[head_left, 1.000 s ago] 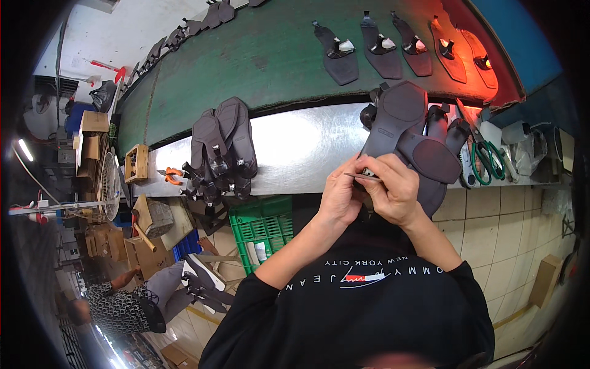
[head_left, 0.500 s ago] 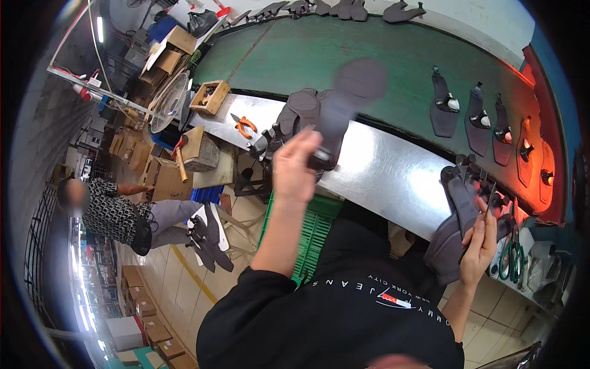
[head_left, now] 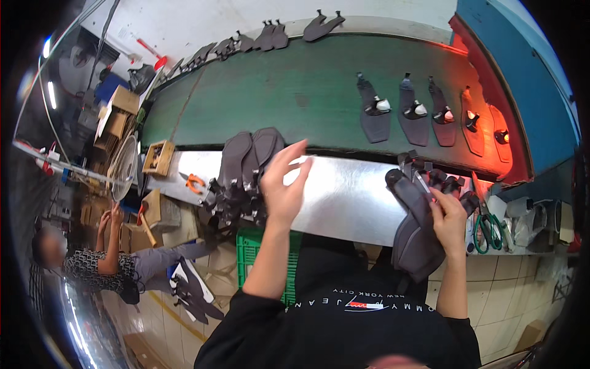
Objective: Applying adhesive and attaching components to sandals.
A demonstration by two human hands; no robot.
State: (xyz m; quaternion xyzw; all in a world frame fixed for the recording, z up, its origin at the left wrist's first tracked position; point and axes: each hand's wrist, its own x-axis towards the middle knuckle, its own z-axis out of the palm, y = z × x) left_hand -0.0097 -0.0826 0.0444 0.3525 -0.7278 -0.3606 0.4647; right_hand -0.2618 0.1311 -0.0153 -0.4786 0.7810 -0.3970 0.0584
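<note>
Having let go of the sole it carried half a second ago, the left hand (head_left: 284, 184) now hovers open, fingers spread and empty, just beside the stacked dark soles (head_left: 243, 178) on the metal bench (head_left: 344, 197), suggesting that piece is delivered; the right hand (head_left: 447, 222) grips a grey sandal bundle (head_left: 415, 230) at the bench's near edge.

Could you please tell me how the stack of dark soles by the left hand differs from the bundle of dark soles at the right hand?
The stack of soles lies on the metal shelf; the bundle of soles hangs over its front edge. The left hand hovers open beside the stack with fingers spread, while the right hand grips the bundle. Both are dark grey sandal soles with straps.
</note>
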